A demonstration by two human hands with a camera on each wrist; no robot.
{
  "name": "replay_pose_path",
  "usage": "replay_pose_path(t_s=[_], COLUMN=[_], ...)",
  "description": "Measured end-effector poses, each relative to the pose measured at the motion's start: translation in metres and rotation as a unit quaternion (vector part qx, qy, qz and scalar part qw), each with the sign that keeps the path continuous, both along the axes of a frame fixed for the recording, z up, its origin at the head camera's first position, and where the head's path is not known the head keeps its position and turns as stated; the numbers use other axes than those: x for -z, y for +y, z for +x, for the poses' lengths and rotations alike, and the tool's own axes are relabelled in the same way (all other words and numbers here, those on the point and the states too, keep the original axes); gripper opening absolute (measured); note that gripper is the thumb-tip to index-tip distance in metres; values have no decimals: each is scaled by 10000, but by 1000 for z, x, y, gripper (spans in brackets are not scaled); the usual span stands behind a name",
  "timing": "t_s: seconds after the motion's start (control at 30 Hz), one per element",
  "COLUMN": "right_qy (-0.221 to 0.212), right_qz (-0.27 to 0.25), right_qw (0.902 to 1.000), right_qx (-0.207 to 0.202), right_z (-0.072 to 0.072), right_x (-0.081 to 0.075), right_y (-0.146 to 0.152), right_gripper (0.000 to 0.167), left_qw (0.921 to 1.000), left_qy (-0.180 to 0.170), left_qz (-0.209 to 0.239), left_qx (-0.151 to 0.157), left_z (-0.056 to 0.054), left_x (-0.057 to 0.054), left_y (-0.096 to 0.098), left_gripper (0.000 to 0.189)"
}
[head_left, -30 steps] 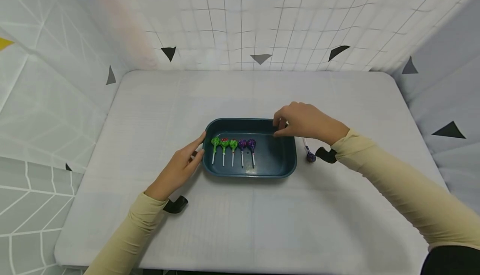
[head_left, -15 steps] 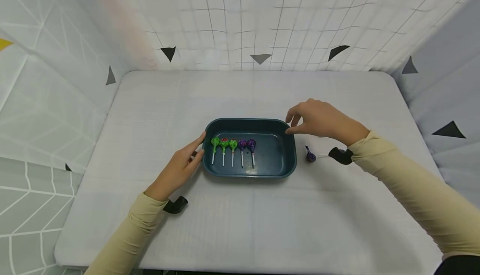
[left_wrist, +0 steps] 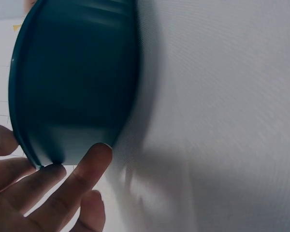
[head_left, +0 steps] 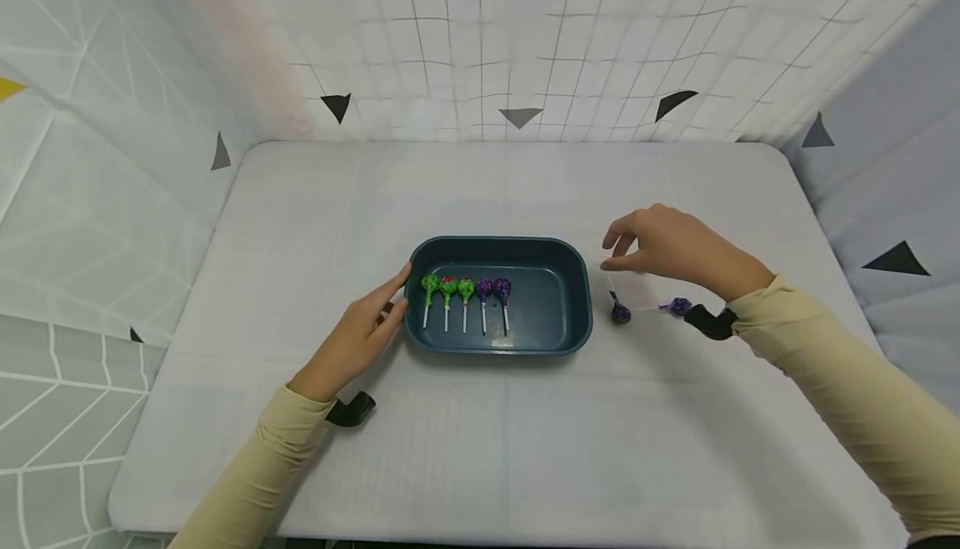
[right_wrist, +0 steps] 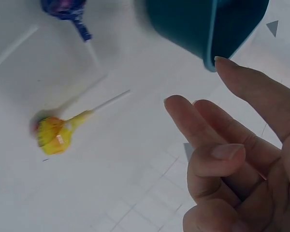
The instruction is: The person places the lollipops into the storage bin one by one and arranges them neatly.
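A dark teal tray [head_left: 551, 303] holds a row of lollipops: three green [head_left: 447, 286] at left, then two purple [head_left: 502, 287]. Fingers of my left hand [head_left: 365, 326] touch the tray's left end, seen close up in the left wrist view. My right hand [head_left: 678, 249] hovers right of the tray, holding nothing, thumb and fingers apart. Below it lies a purple lollipop [head_left: 620, 312]; another purple lollipop [head_left: 678, 307] lies near the wrist. In the right wrist view, a yellow lollipop [right_wrist: 55, 135] lies on the table; the hand hides it in the head view.
A white cloth covers the table [head_left: 450, 449]. White curtains with line patterns and dark triangles enclose its back and sides. A black wrist camera mount [head_left: 711, 321] hangs under the right wrist, another black mount [head_left: 351, 409] under the left.
My right hand has moved rightward from over the tray's right end to beyond its rim, uncovering the second purple lollipop outside. The left hand and the tray stay put.
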State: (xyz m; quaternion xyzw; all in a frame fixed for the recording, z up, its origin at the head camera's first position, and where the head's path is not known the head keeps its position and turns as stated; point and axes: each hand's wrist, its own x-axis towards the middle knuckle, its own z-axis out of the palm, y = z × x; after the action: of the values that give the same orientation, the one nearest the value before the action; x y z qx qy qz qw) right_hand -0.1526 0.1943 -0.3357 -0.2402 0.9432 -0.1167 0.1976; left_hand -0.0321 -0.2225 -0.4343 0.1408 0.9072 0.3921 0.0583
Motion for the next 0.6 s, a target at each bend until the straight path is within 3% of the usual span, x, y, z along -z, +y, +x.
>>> replay_pose_path(t_s=[0.6], right_qy=[-174], right_qz=[224], right_qw=[9987], right_qx=[432], right_z=[13], right_x=[25], right_y=[54], right_gripper=[35], left_qw=[10000], left_qy=[14], left_qz=[10], left_qx=[19], left_z=[0], left_x=[0], left_y=[-2], left_gripper=[56])
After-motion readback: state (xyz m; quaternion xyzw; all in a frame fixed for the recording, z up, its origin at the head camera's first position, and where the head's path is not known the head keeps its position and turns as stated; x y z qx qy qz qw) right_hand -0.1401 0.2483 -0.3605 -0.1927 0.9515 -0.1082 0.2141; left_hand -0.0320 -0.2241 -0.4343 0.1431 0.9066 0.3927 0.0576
